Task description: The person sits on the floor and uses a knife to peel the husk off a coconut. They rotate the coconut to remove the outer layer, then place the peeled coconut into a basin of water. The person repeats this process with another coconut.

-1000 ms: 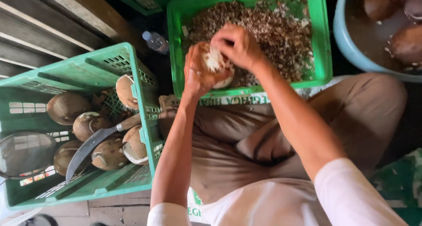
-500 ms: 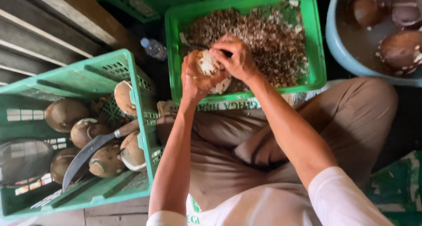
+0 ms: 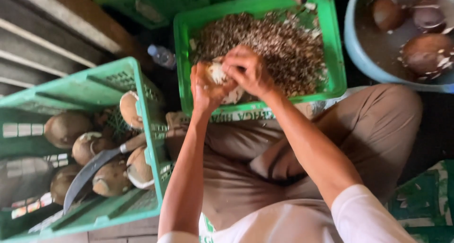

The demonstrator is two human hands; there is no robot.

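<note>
Fingers (image 3: 236,65) of our right hand (image 3: 248,73) are curling together over the top of a coconut (image 3: 218,80), pinching at its white flesh; whether a small blade is tucked under them we cannot tell. Our left hand (image 3: 202,84) is clamping the coconut from below and from its left side, fingers wrapped round the brown skin. We are holding it just above the near rim of the crate (image 3: 257,106) in front of us.

Judging by the bared white patch, we are partway through paring the brown skin off this nut. The next move is probably calling for a turn of the nut in the left palm, so that unpeeled skin is facing the right fingertips.

Beyond the fingers, brown peelings (image 3: 274,42) are filling that crate. To the right of the fingers, a blue tub (image 3: 362,58) is holding water and several dark nuts (image 3: 425,51). To the left of them and lower, a second green crate (image 3: 146,129) is holding more coconuts (image 3: 66,128), with a curved knife (image 3: 90,169) lying across them. A small bottle (image 3: 161,56) is lying between the two crates.

Nothing is standing between the hands and the crate; only our own knees below are crowding the elbows.
</note>
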